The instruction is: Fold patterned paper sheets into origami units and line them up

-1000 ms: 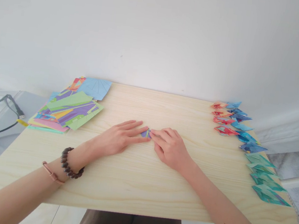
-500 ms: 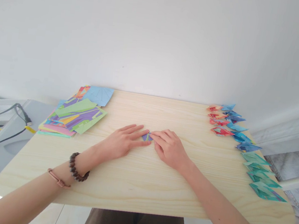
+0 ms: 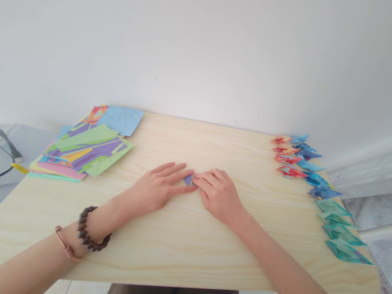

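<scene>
A small folded purple paper lies on the table between my two hands, its ends partly hidden by fingers. My left hand rests flat with its fingers spread, the index finger and thumb touching either side of the paper. From the right, my right hand bends over it, its bunched fingertips pressing the paper's right end. What lies under those fingertips is hidden.
To the left, a loose stack of patterned paper sheets lies on the wooden table. Several folded paper pieces in red, blue and green line the right side. A wall rises behind, and black cables lie beyond the left edge.
My right fingertips have slid slightly left and cover more of the paper, so less of it shows. The view has shifted a little; my left hand stays spread flat.
</scene>
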A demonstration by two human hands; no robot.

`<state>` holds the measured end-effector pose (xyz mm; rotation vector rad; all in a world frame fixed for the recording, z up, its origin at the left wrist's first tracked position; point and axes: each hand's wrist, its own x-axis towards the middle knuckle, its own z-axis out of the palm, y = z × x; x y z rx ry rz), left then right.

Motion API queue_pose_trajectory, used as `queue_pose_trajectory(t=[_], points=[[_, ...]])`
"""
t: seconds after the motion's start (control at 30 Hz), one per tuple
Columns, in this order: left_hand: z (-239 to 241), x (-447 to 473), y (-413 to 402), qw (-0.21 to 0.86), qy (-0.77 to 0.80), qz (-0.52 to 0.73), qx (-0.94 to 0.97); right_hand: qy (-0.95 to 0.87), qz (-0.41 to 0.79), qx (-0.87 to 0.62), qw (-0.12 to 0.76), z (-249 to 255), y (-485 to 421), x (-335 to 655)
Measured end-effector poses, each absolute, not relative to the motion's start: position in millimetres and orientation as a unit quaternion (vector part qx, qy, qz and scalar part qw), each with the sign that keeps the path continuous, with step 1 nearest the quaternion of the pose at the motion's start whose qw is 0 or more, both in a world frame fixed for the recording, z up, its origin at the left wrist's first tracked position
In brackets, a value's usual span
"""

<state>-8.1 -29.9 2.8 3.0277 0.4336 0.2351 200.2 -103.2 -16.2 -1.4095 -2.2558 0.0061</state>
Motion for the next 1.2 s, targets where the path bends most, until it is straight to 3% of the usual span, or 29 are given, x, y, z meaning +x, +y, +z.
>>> queue_pose_trajectory(t=[0.43,0.83,1.2], points=[[0,-13,-34,0.032,0.149,0.069,0.986,-0.830,0.040,-0.477,0.286,-16,-104,220],[1,-10,-37,0.025,0.148,0.090,0.985,-0.804,0.012,-0.545,0.239,-15,-101,208],[1,-11,-39,0.036,0.160,0.080,0.983,-0.792,0.018,-0.543,0.279,-15,-101,207]])
